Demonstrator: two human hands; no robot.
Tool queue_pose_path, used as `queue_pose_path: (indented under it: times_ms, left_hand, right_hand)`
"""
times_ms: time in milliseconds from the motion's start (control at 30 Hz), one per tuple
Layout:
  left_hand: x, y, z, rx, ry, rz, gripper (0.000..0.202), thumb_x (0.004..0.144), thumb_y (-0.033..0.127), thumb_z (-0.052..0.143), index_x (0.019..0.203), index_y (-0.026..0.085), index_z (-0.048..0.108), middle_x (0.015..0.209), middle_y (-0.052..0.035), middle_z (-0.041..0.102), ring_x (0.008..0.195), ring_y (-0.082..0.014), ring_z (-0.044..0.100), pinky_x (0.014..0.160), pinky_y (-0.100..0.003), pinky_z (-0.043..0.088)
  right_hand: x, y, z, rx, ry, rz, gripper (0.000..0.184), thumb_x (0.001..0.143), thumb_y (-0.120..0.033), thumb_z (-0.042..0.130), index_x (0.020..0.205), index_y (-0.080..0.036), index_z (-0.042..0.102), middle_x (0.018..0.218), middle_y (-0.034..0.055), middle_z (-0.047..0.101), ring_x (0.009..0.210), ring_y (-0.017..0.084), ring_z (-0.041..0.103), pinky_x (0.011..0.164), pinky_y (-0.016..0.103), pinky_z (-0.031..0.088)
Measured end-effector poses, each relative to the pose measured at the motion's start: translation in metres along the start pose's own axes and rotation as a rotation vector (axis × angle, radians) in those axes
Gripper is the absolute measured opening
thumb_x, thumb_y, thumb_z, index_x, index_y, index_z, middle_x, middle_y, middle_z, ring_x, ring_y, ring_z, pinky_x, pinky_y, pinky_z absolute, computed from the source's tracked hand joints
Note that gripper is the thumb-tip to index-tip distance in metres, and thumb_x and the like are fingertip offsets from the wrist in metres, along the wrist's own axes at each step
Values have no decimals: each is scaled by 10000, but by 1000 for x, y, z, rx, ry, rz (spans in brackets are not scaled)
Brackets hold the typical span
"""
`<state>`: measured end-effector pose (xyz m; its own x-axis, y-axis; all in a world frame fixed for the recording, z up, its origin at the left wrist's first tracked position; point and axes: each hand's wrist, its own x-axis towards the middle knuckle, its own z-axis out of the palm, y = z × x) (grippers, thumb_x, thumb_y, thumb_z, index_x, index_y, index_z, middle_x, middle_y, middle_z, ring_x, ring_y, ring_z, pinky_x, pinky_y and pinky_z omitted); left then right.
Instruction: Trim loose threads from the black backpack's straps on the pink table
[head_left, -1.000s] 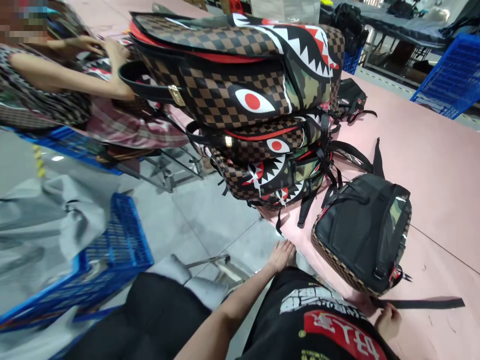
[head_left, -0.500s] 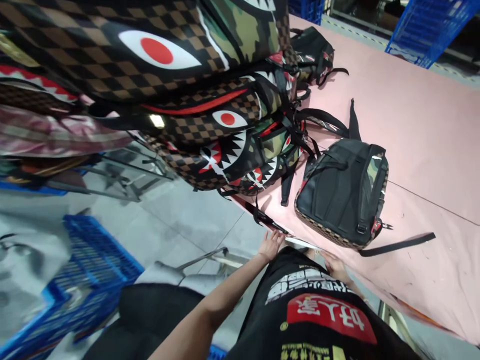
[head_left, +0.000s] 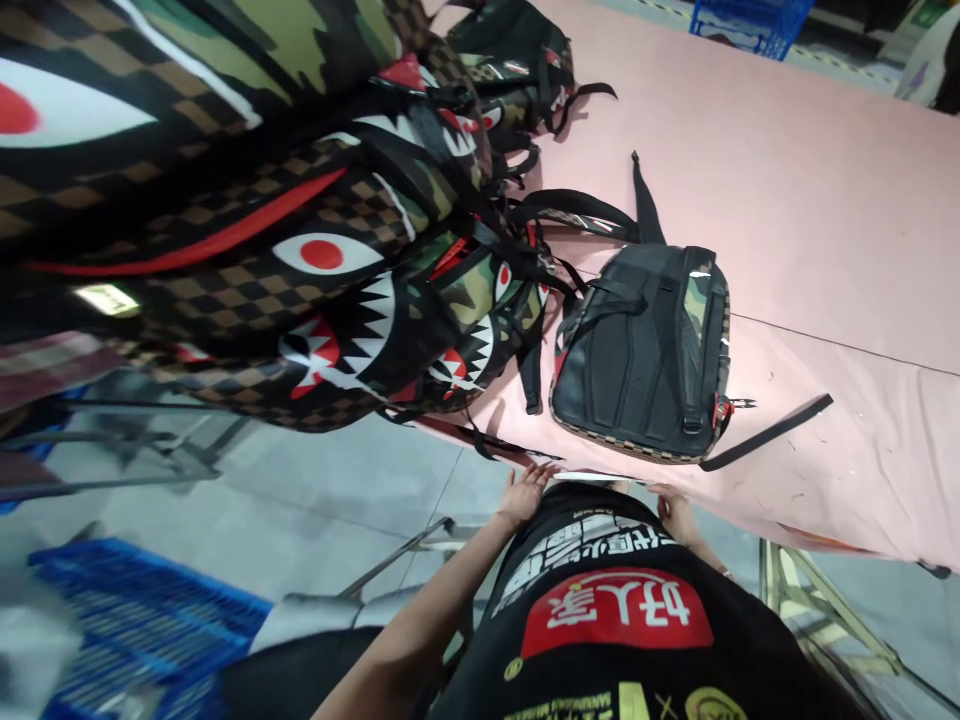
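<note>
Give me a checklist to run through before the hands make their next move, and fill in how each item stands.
1. Single backpack flat on the pink table: ok, its black padded back faces up.
2. Black strap tucked in: not ok, it reaches out across the tabletop from the backpack's near right corner.
3. Left hand free: ok, fingers outstretched at the table's near edge, nothing seen in its grip.
4. Right hand free: cannot tell, it is at the same edge, fingers only partly visible.
5. Stacked backpacks steady: cannot tell from this view.
</note>
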<state>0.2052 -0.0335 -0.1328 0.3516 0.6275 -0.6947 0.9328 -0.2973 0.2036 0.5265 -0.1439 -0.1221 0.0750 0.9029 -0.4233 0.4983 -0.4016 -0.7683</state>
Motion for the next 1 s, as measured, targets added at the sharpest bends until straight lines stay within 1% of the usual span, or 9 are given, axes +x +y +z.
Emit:
queue_pose_path:
  times_ms: [133, 200, 267, 400, 500, 700, 833, 933, 1000]
  left_hand:
    - [5, -3, -5, 28, -53, 0, 614, 792, 96, 290, 1376, 283, 269, 1450, -46, 313, 1339, -228, 246, 1065, -549, 137]
    - [6, -3, -8, 42, -64, 10, 624, 794, 90, 284, 1378, 308, 252, 1463, -19, 283, 1341, -214, 243, 1071, -537, 131]
    - [7, -3, -10, 59, -69, 18, 627, 798, 88, 273, 1377, 325, 242, 1464, -3, 281, 1339, -211, 249, 1073, -529, 132]
    - [7, -2, -12, 104, -79, 20, 601, 805, 118, 283, 1383, 279, 251, 1442, -52, 328, 1326, -231, 276, 1068, -527, 156]
    - [8, -1, -12, 140, -88, 13, 606, 789, 99, 288, 1380, 233, 273, 1418, -94, 367, 1319, -236, 289, 1062, -526, 172]
    - [10, 6, -11, 172, -91, -15, 655, 774, 70, 269, 1402, 238, 186, 1443, -85, 323, 1343, -219, 236, 1051, -536, 189]
    - [6, 11, -14, 167, -96, -41, 613, 788, 74, 251, 1390, 191, 239, 1443, -102, 317, 1344, -227, 225, 1047, -535, 201]
    - [-1, 15, -18, 151, -85, -50, 577, 805, 94, 250, 1378, 163, 267, 1446, -115, 306, 1345, -223, 220, 1050, -535, 196]
    - [-6, 19, -21, 137, -77, -45, 575, 813, 104, 244, 1381, 190, 252, 1466, -83, 271, 1350, -211, 204, 1045, -549, 197]
  right_hand:
    - [-36, 37, -19, -194, 225, 66, 467, 735, -151, 344, 1166, -140, 522, 1239, 125, 500, 1198, 255, 408, 1066, 398, 269]
    - [-46, 48, -21, -273, 283, 114, 491, 763, -150, 305, 1222, -104, 471, 1291, 149, 449, 1237, 250, 360, 1084, 391, 241]
    - [-47, 51, -18, -337, 294, 155, 518, 767, -123, 284, 1263, -105, 433, 1318, 146, 427, 1256, 239, 336, 1081, 383, 239]
    - [-36, 47, -8, -421, 200, 208, 572, 728, -44, 302, 1271, -136, 455, 1272, 130, 493, 1208, 232, 394, 1038, 379, 268]
    - [-28, 45, -10, -444, 110, 231, 566, 722, -33, 326, 1243, -168, 502, 1254, 104, 523, 1178, 230, 422, 1027, 389, 260]
    - [-33, 55, -32, -424, -71, 228, 610, 700, -15, 357, 1241, -248, 516, 1262, 25, 540, 1178, 176, 445, 1036, 334, 263]
    - [-37, 73, -49, -436, -129, 268, 627, 729, 3, 354, 1261, -302, 483, 1272, -27, 534, 1173, 137, 463, 1024, 275, 291]
    - [-40, 93, -64, -501, -105, 393, 509, 800, -23, 366, 1258, -212, 483, 1301, 51, 502, 1206, 165, 436, 1046, 340, 278]
    - [-43, 105, -75, -553, -82, 490, 375, 865, -125, 404, 1230, -146, 488, 1284, 110, 499, 1199, 202, 439, 1037, 418, 291]
